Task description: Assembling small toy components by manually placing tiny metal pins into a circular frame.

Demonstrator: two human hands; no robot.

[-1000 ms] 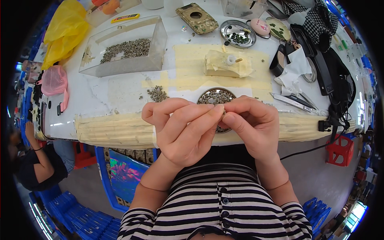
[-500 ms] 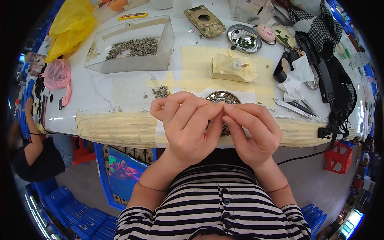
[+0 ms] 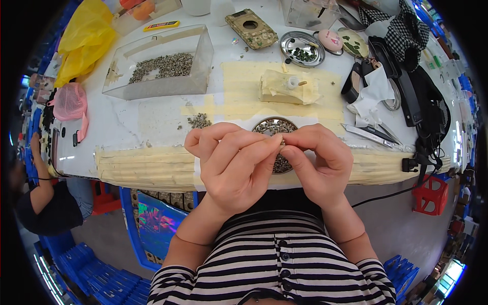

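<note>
My left hand (image 3: 235, 165) and my right hand (image 3: 324, 161) meet fingertip to fingertip, each closed in a pinch. Whatever sits between the tips is too small to make out. Just beneath them, partly covered by my fingers, is a round dish (image 3: 255, 128) holding many small grey-brown pieces (image 3: 277, 125). A loose pile of similar pieces (image 3: 199, 120) lies on the table, beyond my left hand. Farther off, a block wrapped in yellowish tape (image 3: 277, 91) has a small white cup-like piece (image 3: 293, 82) on top.
A clear box (image 3: 197, 84) of small pieces stands at the far left. At the back are a camouflage-patterned part (image 3: 263, 38) and a metal plate (image 3: 316, 59) with dark green bits. Tweezers (image 3: 370, 135) and black straps (image 3: 406, 96) lie right. Another person's arm (image 3: 43, 190) shows left.
The whole table appears shifted slightly left and down in the view. My hands stay pinched together over the dish, and my right fingertips have changed their angle a little.
</note>
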